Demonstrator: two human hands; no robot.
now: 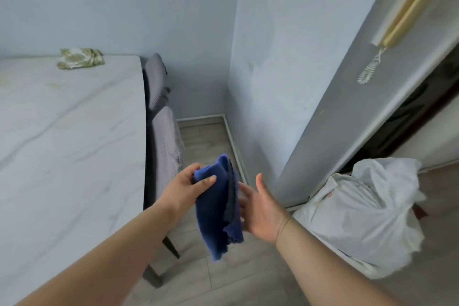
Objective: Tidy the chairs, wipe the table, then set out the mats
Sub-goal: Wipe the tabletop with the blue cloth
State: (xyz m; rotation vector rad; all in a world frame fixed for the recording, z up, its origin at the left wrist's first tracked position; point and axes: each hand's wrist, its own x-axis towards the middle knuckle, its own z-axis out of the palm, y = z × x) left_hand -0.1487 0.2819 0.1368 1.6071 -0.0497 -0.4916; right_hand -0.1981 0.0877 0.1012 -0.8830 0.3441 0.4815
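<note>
Table (62,144): runs off the left and bottom edges, so its far sides are out of sight.
Chairs: the near chair (166,146) and the far chair (155,82) show only their backs, with the seats tucked under the table top.
Left hand (183,186): its fingers go behind the blue cloth (216,206), and only the thumb shows in front.
Right hand (263,208): its fingertips slip behind the cloth's edge.
Folded mat (80,58): upper left, print too blurred to read.
White bag (367,216): lower right, contents hidden.
Wall handset (409,2): clipped by the top edge.

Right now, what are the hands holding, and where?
The left hand pinches the blue cloth at its top; the right hand is open beside it, gripping nothing.
</note>
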